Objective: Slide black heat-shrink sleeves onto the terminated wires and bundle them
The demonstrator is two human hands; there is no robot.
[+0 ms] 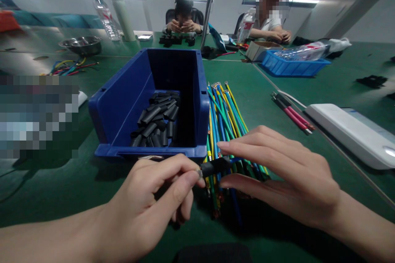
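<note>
My left hand pinches the metal end of a wire, thumb against forefinger. A black heat-shrink tube sits around that wire near the pinched end, and a bit of blue wire shows past it. Around the tube's other end, my right hand has its thumb and fingers apart, with a gap visible to the tube. Below and behind both hands lies a bundle of green, blue and yellow wires with metal ends. A blue bin beside the bundle contains a pile of short black tubes.
Two pink-and-black cables and a white device lie to the right. Farther back are a light-blue tray with a plastic bottle, a metal bowl and loose wires. Two people sit across the green table.
</note>
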